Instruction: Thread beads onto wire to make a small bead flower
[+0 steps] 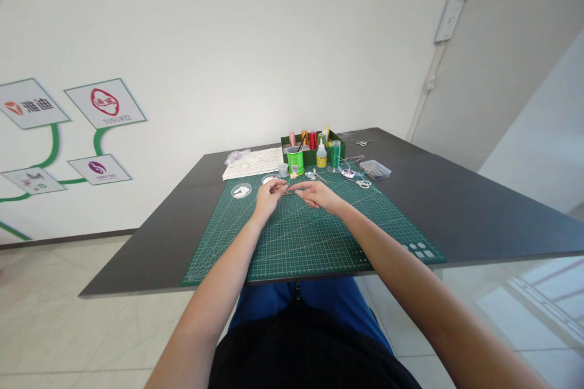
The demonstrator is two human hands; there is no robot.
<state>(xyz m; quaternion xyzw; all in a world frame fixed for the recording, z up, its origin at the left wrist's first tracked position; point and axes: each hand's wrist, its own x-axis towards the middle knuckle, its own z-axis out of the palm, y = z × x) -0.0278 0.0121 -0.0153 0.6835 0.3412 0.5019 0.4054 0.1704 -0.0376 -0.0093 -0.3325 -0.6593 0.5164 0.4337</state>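
Over the green cutting mat (292, 243), my two hands nearly meet. The fingertips of my left hand (269, 197) are pinched together on something too small to make out. My right hand (320, 196) reaches towards them with its index finger extended and the other fingers curled. A thin, dark, wire-like piece seems to run between the fingertips, but its kind cannot be told. Just beyond the hands lie a small pinkish flower-like piece (293, 175) and a shallow white dish (271, 180), partly hidden by my left hand. Another round clear dish (241, 191) with white contents sits to the left.
At the back stand a green can (295, 161), a glue bottle (322, 155), a green thread spool (336, 155) and a dark green box (340, 140) of coloured spools. Scissors (364, 184) and a clear plastic case (375, 169) lie right; a white textured board (253, 163) lies left.
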